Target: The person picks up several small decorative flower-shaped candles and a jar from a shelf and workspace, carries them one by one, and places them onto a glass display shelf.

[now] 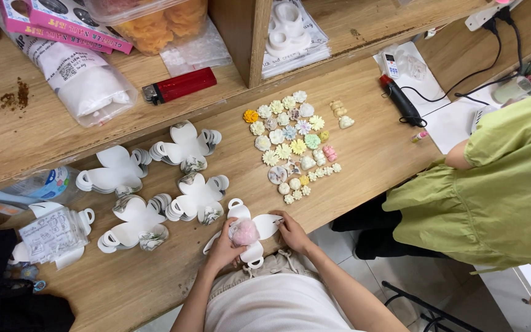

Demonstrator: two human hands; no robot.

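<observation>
A flat white petal-shaped paper box blank (264, 225) lies at the table's near edge. A small pink wrapped piece (245, 233) sits on its middle. My left hand (224, 248) touches the pink piece and the blank's left petal. My right hand (291, 230) presses on the blank's right petal. Beyond them, several small pastel flower-shaped pieces (292, 143) are spread on the wooden table (370, 154). Stacks of the same white blanks (196, 198) lie to the left.
A person in a green top (499, 190) sits at the right. A black tool with a cord (401, 100) lies at the far right. A shelf holds a red lighter (179, 85), bags and boxes. A clear packet (53, 233) is at the left.
</observation>
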